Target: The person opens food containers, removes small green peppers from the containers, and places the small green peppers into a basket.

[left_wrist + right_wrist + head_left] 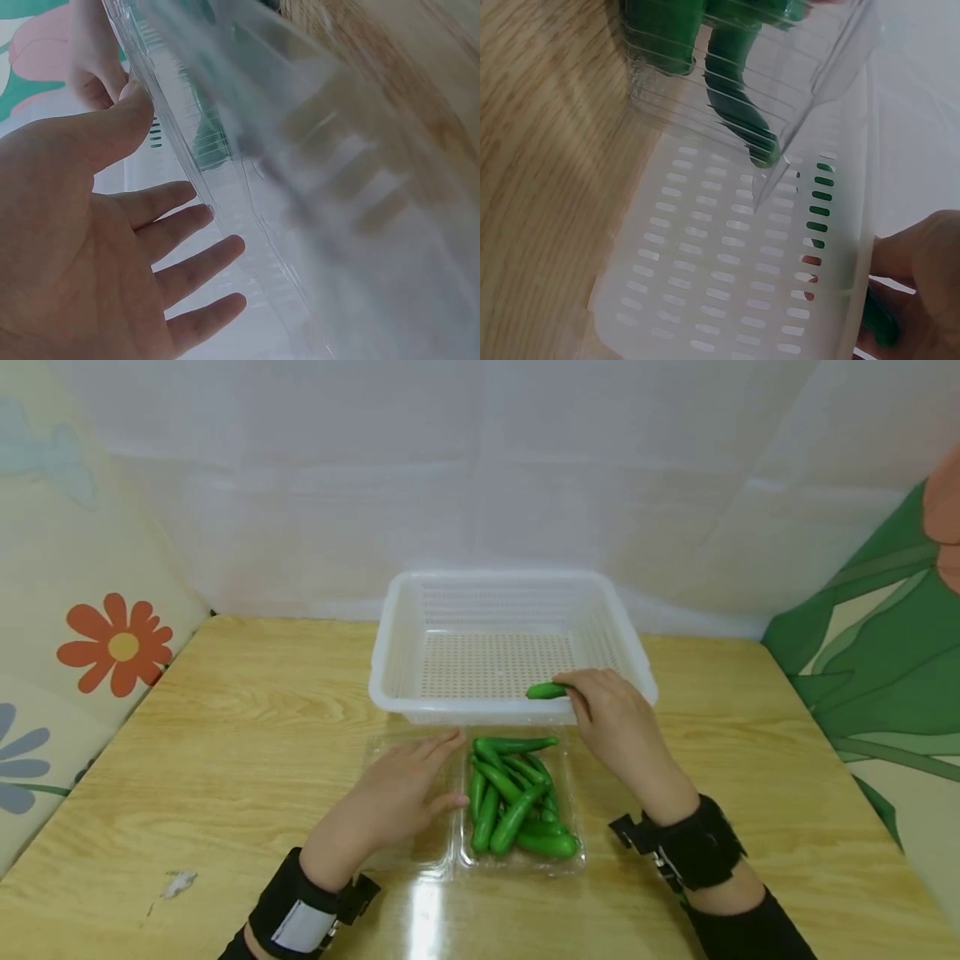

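Observation:
My right hand (618, 718) pinches a green chili pepper (546, 691) over the near rim of the white perforated basket (390, 703). In the right wrist view, part of that chili pepper (880, 319) shows beyond the basket wall, under the fingers. More green chili peppers (517, 810) lie heaped in a clear plastic box (576, 856), directly in front of the basket. My left hand (397, 789) is over the box's opened clear lid, fingers straight. The left wrist view has the thumb at the box's upper edge and the fingers (199, 266) spread.
The wooden table (262, 735) carries the box and the basket. A white sheet (300, 527) hangs behind the basket. Flower-patterned panels (123, 647) flank the table at left and right. A worn patch (178, 883) marks the tabletop at the lower left.

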`<state>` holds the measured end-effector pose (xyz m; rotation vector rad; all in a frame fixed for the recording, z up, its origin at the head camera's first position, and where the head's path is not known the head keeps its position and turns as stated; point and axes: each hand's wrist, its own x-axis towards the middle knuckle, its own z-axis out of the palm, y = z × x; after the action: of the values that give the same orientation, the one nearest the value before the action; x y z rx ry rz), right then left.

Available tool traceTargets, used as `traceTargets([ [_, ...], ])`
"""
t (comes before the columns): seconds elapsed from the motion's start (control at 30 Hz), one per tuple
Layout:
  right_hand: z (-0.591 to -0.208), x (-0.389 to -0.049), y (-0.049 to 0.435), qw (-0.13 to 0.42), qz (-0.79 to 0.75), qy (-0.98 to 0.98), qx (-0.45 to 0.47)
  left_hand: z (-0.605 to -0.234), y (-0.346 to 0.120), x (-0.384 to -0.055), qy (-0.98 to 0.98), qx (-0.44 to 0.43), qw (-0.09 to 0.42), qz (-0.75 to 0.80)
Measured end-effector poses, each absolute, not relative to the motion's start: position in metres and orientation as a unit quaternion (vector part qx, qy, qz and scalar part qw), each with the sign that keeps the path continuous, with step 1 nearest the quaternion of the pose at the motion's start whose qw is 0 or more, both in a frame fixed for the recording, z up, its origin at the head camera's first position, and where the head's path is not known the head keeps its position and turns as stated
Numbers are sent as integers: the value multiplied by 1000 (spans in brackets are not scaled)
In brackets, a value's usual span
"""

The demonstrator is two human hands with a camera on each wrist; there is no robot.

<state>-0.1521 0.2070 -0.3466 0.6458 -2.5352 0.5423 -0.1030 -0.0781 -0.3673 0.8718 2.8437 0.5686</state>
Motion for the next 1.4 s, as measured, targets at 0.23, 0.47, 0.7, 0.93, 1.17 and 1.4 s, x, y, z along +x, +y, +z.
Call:
traceTargets([
  [0.23,-347,-151,206,220,200,-927,227,-366,-77,-103,940,284,58,182],
  [0.47,-351,-151,208,210,208,-926,233,-369,-75,-101,939,285,54,185],
  [0.7,-355,-152,205,188,209,-932,227,-371,-77,-97,940,282,49,186],
  [0.93,-352,-153,205,190,201,-935,223,-370,-75,-100,939,292,35,180],
  [1.17,-350,-155,207,189,201,-936,220,-367,-74,-103,939,294,37,177],
  [1.4,-351,-154,204,188,203,-935,221,-367,-77,-102,939,291,41,181],
])
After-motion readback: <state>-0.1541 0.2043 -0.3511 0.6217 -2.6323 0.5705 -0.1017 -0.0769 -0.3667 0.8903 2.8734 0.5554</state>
